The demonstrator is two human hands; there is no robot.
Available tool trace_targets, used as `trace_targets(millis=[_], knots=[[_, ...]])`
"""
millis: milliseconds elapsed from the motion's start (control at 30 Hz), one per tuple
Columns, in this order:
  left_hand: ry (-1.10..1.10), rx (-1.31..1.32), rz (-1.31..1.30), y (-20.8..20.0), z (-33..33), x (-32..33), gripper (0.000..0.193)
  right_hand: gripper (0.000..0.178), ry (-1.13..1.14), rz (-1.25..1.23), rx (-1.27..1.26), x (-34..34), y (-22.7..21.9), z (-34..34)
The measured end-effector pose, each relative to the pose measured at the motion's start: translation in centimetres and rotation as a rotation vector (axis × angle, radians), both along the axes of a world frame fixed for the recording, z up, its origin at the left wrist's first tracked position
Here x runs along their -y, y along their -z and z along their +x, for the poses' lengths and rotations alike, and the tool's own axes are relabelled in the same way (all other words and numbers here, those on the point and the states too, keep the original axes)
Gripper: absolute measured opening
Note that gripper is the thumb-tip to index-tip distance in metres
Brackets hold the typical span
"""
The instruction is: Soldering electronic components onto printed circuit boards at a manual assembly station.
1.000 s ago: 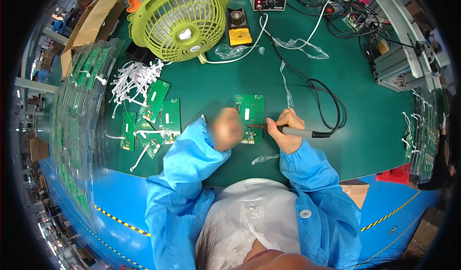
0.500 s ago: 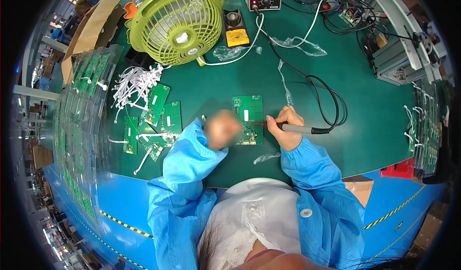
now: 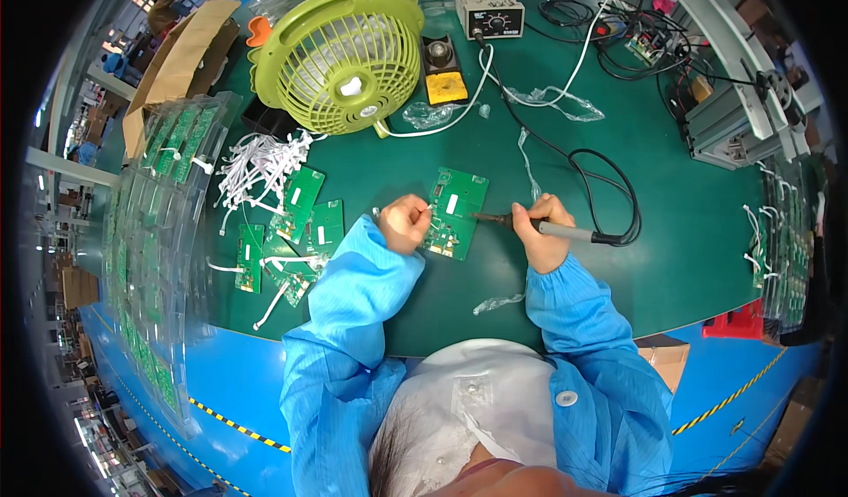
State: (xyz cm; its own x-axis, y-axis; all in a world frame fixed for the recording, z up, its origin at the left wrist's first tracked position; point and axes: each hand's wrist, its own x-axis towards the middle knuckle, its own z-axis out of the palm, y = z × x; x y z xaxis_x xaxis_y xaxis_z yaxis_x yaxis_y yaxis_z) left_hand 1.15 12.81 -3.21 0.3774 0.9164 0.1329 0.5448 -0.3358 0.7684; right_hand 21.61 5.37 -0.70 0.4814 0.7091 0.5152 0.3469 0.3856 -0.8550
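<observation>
A green circuit board [image 3: 459, 219] lies slightly turned on the table between my hands. At its left edge my left hand [image 3: 405, 224] is closed in a pinch. Small white ends show on both sides of these fingers, apparently a short white cable [image 3: 376, 212], mostly hidden by the hand. My right hand [image 3: 545, 232] grips a soldering iron [image 3: 566, 231] by its grey handle like a pen. The iron's tip points left and reaches the board's right edge; whether it touches cannot be told.
Several boards with white cables [image 3: 300, 201] lie left, below a white cable pile [image 3: 261, 168]. A green fan [image 3: 344, 68], sponge stand [image 3: 446, 87] and soldering station [image 3: 488, 11] stand at the back. Clear trays of boards [image 3: 155, 232] line the left; the iron's black cord [image 3: 632, 188] loops right.
The board has turned a little clockwise. The iron's tip has moved from over the board's middle to its right edge, with my right hand shifting right. The whole view has shifted slightly.
</observation>
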Motion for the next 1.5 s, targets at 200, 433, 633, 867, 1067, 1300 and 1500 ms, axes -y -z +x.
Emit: trace_targets(millis=[200, 433, 633, 867, 1067, 1300, 1500], knots=[[-0.059, -0.120, -0.023, 0.7, -0.9, -1.4, 0.004, 0.027, -0.021, 0.010, -0.040, -3.1, -1.7, -1.1], [-0.388, 0.174, -0.413, -0.9, -1.8, -2.4, 0.003, 0.027, -0.071, 0.032, -0.081, -4.8, -2.6, -2.1], [0.016, -0.153, 0.278, -1.1, -1.7, -2.4, 0.004, 0.027, -0.090, -0.014, -0.091, -6.1, -1.8, -2.5], [0.052, -0.019, -0.101, 0.3, -2.2, -3.8, 0.004, 0.027, -0.111, -0.018, -0.039, -6.8, -1.7, -1.7], [-0.123, -0.044, 0.122, 1.1, -1.1, -2.3, 0.005, 0.026, -0.225, -0.011, -0.096, -8.4, -2.4, -1.6], [-0.059, 0.023, 0.159, 1.5, -1.8, -3.6, 0.008, 0.028, -0.457, -0.092, 0.049, -11.4, -1.8, -1.7], [-0.165, 0.134, 0.054, 1.3, -1.6, -3.1, 0.011, 0.027, -0.627, -0.113, 0.073, -13.5, -1.3, -1.5]])
